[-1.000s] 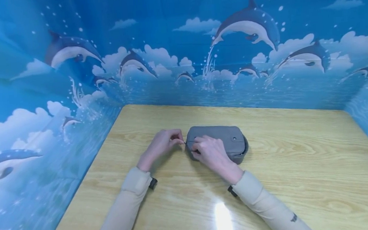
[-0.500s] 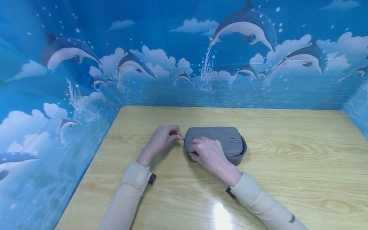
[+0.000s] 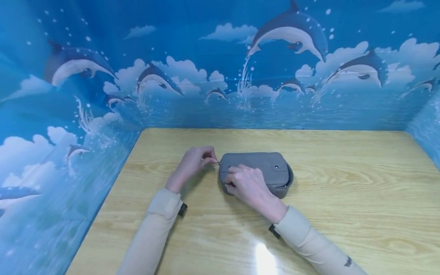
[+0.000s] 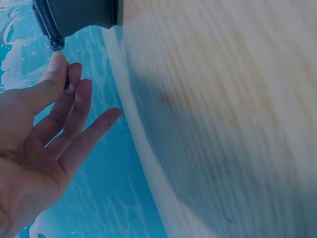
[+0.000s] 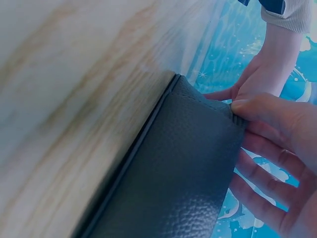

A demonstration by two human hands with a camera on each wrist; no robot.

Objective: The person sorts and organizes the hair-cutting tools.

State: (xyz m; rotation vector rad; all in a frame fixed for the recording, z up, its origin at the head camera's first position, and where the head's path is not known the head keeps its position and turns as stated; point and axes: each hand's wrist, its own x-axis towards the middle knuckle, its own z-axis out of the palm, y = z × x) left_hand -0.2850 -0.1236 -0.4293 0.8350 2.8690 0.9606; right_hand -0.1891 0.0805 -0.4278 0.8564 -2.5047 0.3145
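A grey leather-look zip pouch (image 3: 259, 158) lies on the table in the head view, with a snap stud (image 3: 276, 167) on its top. At its left end my left hand (image 3: 191, 165) pinches the zip pull between thumb and index finger. In the left wrist view the metal zip slider (image 4: 57, 44) shows just above the thumb tip, and the other fingers stay loosely spread. My right hand (image 3: 249, 185) grips the pouch's near left edge. In the right wrist view its thumb presses the pebbled side (image 5: 173, 158) while the other fingers lie behind the edge.
The light wood-grain table (image 3: 365, 186) extends to the right and in front of the pouch. A blue dolphin-print sheet (image 3: 198, 69) walls off the back and both sides. A bright light reflection (image 3: 266, 266) lies near the front.
My left hand has shifted slightly away from me with the zip pull, round the pouch's left end. The right hand keeps its grip. The head view has moved slightly.
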